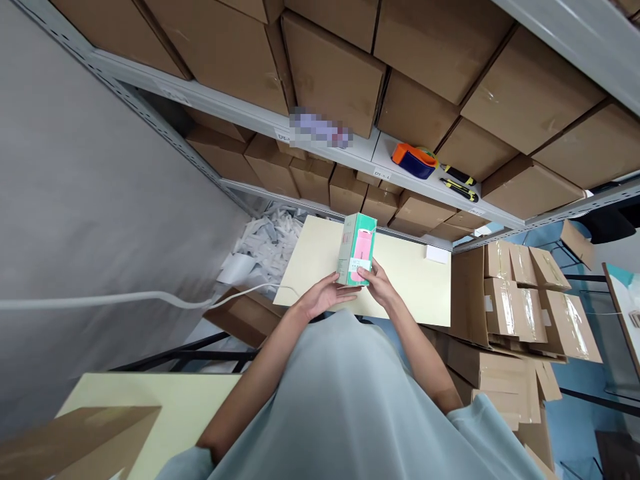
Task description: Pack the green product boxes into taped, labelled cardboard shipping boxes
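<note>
A small green and white product box point(357, 247) with a pink item printed on its front stands upright above the pale yellow table point(405, 293). My right hand point(379, 283) grips its lower right side, thumb across the front near a white label. My left hand point(327, 295) is at the lower left of the box, palm turned up and fingers stretched out toward its bottom edge. Whether the left fingertips bear any of its weight I cannot make out.
Shelves point(230, 107) full of cardboard boxes rise ahead, holding an orange and blue tape dispenser point(415, 161) and yellow-black cutters point(459, 189). Stacked cartons point(520, 300) stand right. White paper scraps point(273, 233) and a white cable point(170, 298) are left. A small white box point(437, 254) lies on the table.
</note>
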